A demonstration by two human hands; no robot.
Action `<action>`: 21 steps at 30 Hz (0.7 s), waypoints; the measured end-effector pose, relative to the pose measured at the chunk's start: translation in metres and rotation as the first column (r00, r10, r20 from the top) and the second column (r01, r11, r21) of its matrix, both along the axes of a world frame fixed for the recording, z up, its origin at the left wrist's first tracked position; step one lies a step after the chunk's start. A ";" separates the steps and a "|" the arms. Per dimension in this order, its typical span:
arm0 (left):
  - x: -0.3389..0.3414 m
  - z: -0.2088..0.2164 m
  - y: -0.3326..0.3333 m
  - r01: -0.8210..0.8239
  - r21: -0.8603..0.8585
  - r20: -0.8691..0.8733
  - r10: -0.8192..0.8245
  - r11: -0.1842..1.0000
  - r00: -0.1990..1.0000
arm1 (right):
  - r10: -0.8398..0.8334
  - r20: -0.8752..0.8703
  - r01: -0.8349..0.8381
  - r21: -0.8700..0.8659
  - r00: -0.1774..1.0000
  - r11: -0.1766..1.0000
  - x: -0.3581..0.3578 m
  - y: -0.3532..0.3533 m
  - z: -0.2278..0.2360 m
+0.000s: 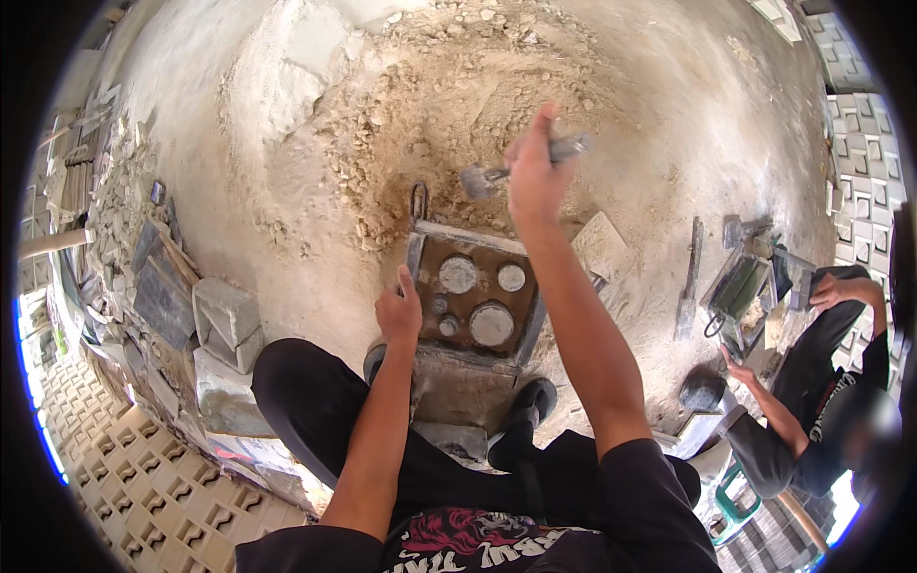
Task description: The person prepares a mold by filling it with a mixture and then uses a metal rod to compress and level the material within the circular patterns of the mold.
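Observation:
A square metal-framed mould [470,234] sits on the ground between my feet. Inside its brown bed are several round grey discs of different sizes, among them a large disc [492,324]. My left hand [399,307] is at the mould's left rim, fingers curled against the edge and thumb pointing up. Above the far right corner of the mould, my right hand [540,177] is raised. It is closed round a short-handled tool with a flat grey head [477,182], slightly blurred, so its exact kind is unclear. A metal loop handle [418,202] rises from the mould's far left corner.
Loose sandy mix [430,124] is spread beyond the mould. Concrete blocks [227,323] and rubble stand at left, with patterned blocks [162,482] behind. At right, a co-worker's hand [833,290] is near another mould [740,286]. A flat slab [600,243] lies nearby.

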State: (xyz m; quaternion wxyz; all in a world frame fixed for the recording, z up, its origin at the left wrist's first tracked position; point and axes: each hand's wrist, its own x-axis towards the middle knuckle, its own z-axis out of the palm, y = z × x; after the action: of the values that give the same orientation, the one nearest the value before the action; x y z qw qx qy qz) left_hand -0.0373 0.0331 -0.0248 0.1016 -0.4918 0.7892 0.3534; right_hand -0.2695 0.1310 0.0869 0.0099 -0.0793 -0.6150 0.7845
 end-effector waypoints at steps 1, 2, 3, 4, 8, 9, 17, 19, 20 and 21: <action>0.002 -0.002 0.000 0.001 0.000 -0.009 -0.001 1.000 1.000 | 0.022 0.048 -0.021 -0.034 0.999 0.999 0.002 -0.011 -0.005; 0.003 -0.004 -0.001 0.004 0.000 -0.018 -0.004 1.000 1.000 | 0.044 0.095 -0.038 -0.069 0.994 0.997 0.004 -0.018 -0.009; 0.004 -0.005 0.000 0.008 0.000 -0.027 -0.008 1.000 1.000 | 0.040 0.089 -0.032 -0.083 0.995 0.996 0.006 -0.020 -0.017; 0.005 -0.007 -0.001 0.014 0.001 -0.017 -0.014 1.000 1.000 | 0.036 0.079 -0.028 -0.100 0.996 0.995 0.008 -0.023 -0.026; 0.009 -0.013 -0.002 0.067 -0.022 -0.015 -0.067 0.997 0.998 | -0.053 0.063 0.057 -0.064 0.997 0.996 0.009 -0.008 -0.046; 0.010 -0.014 -0.002 0.088 -0.036 -0.024 -0.089 0.995 0.996 | -0.054 0.091 0.062 -0.092 0.994 0.994 0.010 -0.004 -0.049; -0.034 -0.002 -0.005 0.083 -0.078 -0.116 -0.092 0.993 0.989 | -0.055 0.089 0.067 -0.137 0.995 0.988 0.008 0.062 -0.060; -0.045 -0.001 -0.002 0.058 -0.063 -0.154 -0.067 0.996 0.986 | -0.062 0.072 0.068 -0.083 0.995 0.994 0.004 0.084 -0.056; -0.043 0.000 -0.003 0.048 -0.055 -0.171 -0.057 0.997 0.984 | -0.061 0.074 0.065 -0.059 0.995 0.996 0.004 0.092 -0.052; -0.041 0.000 -0.003 0.039 -0.047 -0.188 -0.047 0.998 0.981 | -0.034 0.056 0.035 -0.011 0.998 0.999 0.003 0.101 -0.048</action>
State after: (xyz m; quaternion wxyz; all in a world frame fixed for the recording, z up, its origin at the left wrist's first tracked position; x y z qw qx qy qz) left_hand -0.0785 0.0297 -0.0249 0.0230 -0.4408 0.8132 0.3792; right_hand -0.2662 0.2320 0.0390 0.0059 -0.1118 -0.6089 0.7853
